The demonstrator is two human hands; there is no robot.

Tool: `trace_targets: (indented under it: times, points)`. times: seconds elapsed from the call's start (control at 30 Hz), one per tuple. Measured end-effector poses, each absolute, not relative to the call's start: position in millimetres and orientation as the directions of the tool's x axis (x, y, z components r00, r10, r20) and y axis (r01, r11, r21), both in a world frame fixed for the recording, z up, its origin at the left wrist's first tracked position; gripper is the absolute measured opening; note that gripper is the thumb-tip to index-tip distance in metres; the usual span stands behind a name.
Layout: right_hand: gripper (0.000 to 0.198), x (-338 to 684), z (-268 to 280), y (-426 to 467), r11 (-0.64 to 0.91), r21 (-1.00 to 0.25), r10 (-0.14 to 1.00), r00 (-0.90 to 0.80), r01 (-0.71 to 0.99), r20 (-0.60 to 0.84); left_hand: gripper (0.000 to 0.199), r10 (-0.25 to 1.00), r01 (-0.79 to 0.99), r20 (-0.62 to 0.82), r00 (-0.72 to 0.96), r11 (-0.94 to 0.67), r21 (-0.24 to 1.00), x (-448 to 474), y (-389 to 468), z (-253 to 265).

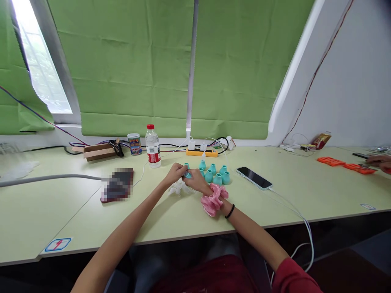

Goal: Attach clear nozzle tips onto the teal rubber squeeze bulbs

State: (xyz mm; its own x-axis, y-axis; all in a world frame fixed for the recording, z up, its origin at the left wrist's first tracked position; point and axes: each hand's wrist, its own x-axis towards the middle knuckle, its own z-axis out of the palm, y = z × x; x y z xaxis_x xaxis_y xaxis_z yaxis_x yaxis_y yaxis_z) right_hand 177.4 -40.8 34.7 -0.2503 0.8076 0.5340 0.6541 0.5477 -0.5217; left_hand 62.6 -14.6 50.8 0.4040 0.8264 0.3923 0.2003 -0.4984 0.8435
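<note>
My left hand (174,173) and my right hand (198,180) meet over the table, both with fingers closed. Between them they grip a small teal vase-shaped piece (188,175), largely covered by the fingers. A small greyish glint shows at the fingertips, too small to name. Just right of my right hand stand several matching teal bulbs (209,176) with narrow open necks, upright in a loose group. Below my hands lies a heap of translucent white bits (177,188). A pink scrunchie (214,200) and a black band are on my right wrist.
A water bottle (153,147), a tin can (135,144) and a cardboard box (99,151) stand behind on the left. A yellow power strip (201,153) lies behind the bulbs. To the right are a phone (254,178) on a cable, orange trays (331,161) and another person's hand (381,162).
</note>
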Motion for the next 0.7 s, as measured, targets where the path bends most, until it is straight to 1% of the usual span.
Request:
trace_targets:
  times: [0.07,0.13,0.2,0.27,0.37,0.4,0.47,0.53,0.57,0.67,0.7]
  points:
    - [0.017,178,34,-40,0.562,-0.547,0.805,-0.257,0.621,0.535,0.038,0.847,0.124,0.342,0.408,-0.422,0.898,63,-13,48]
    - [0.018,178,32,-40,0.571,-0.567,0.803,-0.260,0.594,0.536,0.038,0.855,0.110,0.324,0.404,-0.397,0.911,64,-12,46]
    - [0.018,178,32,-41,0.593,-0.569,0.787,-0.260,0.569,0.560,0.038,0.867,0.174,0.329,0.376,-0.414,0.893,63,-11,47]
    - [0.017,178,33,-40,0.637,-0.543,0.742,-0.243,0.548,0.625,0.038,0.882,0.259,0.339,0.327,-0.429,0.865,59,-6,49]
    - [0.019,183,39,-39,0.657,-0.551,0.692,-0.123,0.514,0.711,0.037,0.895,0.359,0.364,0.256,-0.438,0.824,45,3,51]
    - [0.020,185,41,-39,0.644,-0.577,0.697,-0.073,0.502,0.714,0.038,0.896,0.397,0.380,0.229,-0.442,0.804,41,6,50]
    - [0.021,194,41,-42,0.597,-0.647,0.738,-0.010,0.474,0.674,0.040,0.891,0.493,0.412,0.189,-0.449,0.745,34,12,43]
    - [0.026,206,37,-50,0.552,-0.700,0.788,-0.010,0.453,0.615,0.039,0.879,0.601,0.438,0.186,-0.455,0.657,32,16,33]
    - [0.028,212,33,-55,0.541,-0.715,0.805,-0.025,0.443,0.593,0.035,0.874,0.648,0.446,0.193,-0.455,0.611,32,18,27]
    - [0.031,221,26,-65,0.543,-0.731,0.816,-0.051,0.413,0.576,0.019,0.860,0.728,0.477,0.181,-0.443,0.523,33,23,14]
    - [0.028,220,27,-64,0.541,-0.740,0.819,-0.048,0.399,0.572,0.021,0.855,0.750,0.485,0.182,-0.439,0.494,33,25,11]
